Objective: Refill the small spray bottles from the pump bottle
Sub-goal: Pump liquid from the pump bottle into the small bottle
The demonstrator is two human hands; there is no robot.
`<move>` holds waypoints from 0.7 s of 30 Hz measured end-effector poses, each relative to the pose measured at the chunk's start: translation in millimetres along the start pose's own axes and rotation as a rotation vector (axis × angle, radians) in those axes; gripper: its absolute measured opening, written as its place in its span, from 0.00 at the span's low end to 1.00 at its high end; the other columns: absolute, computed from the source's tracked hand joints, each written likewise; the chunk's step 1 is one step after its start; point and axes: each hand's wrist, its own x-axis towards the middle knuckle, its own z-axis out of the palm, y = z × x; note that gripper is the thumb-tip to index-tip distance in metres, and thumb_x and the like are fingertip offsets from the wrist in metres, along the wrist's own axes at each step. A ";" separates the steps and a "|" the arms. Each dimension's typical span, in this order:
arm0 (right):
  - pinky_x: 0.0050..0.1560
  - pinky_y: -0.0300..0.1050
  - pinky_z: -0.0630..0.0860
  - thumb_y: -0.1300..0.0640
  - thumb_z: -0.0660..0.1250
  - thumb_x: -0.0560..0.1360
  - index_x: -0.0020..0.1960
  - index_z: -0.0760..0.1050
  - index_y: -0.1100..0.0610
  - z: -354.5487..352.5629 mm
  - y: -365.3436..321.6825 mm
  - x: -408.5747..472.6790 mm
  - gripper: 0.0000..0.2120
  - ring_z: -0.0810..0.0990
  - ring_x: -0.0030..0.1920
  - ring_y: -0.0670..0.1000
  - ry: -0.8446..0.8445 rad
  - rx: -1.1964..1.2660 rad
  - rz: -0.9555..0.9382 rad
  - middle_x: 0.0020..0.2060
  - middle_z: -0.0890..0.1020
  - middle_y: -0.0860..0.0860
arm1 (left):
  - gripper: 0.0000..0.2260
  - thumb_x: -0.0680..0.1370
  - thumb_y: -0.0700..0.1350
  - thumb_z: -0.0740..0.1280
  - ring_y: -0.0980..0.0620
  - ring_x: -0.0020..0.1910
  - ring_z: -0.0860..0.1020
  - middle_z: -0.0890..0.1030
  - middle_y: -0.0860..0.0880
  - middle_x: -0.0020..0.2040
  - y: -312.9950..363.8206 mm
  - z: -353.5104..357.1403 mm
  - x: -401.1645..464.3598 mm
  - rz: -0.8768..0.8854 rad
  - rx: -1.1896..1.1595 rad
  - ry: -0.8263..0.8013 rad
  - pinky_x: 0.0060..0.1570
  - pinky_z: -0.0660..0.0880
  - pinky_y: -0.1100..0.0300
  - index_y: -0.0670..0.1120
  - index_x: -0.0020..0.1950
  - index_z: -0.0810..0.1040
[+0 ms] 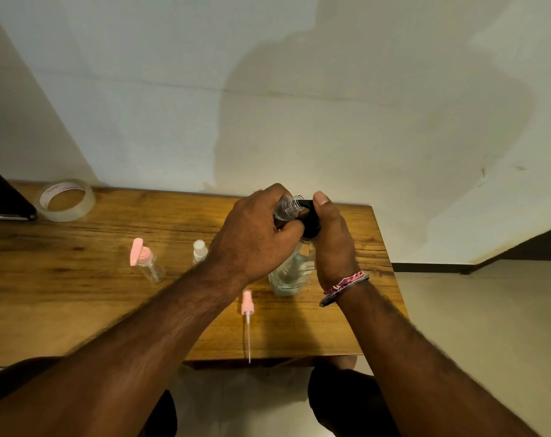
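A clear pump bottle [291, 272] with a black pump head [310, 220] stands on the wooden table [78, 294]. My right hand [332, 244] grips the bottle's neck, thumb on top of the pump. My left hand [255, 234] holds a small clear spray bottle [288, 208], uncapped and tilted, with its open mouth at the black spout. The pink spray top [247, 313] with its long dip tube lies on the table near the front edge.
A small clear bottle with a pink pump [146, 261] and another with a clear cap [200, 250] stand left of my hands. A roll of clear tape [66, 200] lies at the back left beside a dark object [3, 197]. The table's right edge is close to the pump bottle.
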 end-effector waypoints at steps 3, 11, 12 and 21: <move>0.52 0.44 0.77 0.39 0.56 0.78 0.40 0.87 0.39 0.6 -0.3 -0.7 0.21 0.86 0.46 0.43 -0.005 0.019 0.002 0.40 0.88 0.45 | 0.06 0.77 0.44 0.72 0.56 0.37 0.76 0.79 0.54 0.40 1.6 -1.6 0.4 0.005 -0.002 0.005 0.34 0.66 0.65 0.51 0.51 0.77; 0.51 0.44 0.79 0.38 0.56 0.78 0.41 0.87 0.42 2.1 -0.6 0.5 0.22 0.87 0.47 0.47 0.002 0.025 -0.003 0.42 0.88 0.50 | 0.06 0.76 0.45 0.72 0.55 0.39 0.78 0.80 0.54 0.42 -0.6 -3.1 1.0 -0.003 0.007 0.015 0.36 0.70 0.61 0.51 0.52 0.78; 0.51 0.45 0.78 0.38 0.56 0.78 0.41 0.87 0.43 2.1 -0.2 0.7 0.22 0.87 0.48 0.48 0.003 0.024 -0.007 0.42 0.88 0.50 | 0.06 0.76 0.45 0.72 0.56 0.40 0.78 0.80 0.54 0.43 -1.1 -3.2 1.1 -0.005 0.013 0.016 0.36 0.70 0.61 0.51 0.52 0.78; 0.44 0.36 0.78 0.42 0.58 0.77 0.40 0.87 0.43 2.0 0.3 1.4 0.20 0.86 0.44 0.44 0.038 0.026 -0.017 0.39 0.88 0.47 | 0.07 0.76 0.46 0.73 0.57 0.41 0.78 0.80 0.56 0.43 -3.3 -5.6 0.5 0.008 0.054 0.024 0.37 0.70 0.60 0.52 0.51 0.78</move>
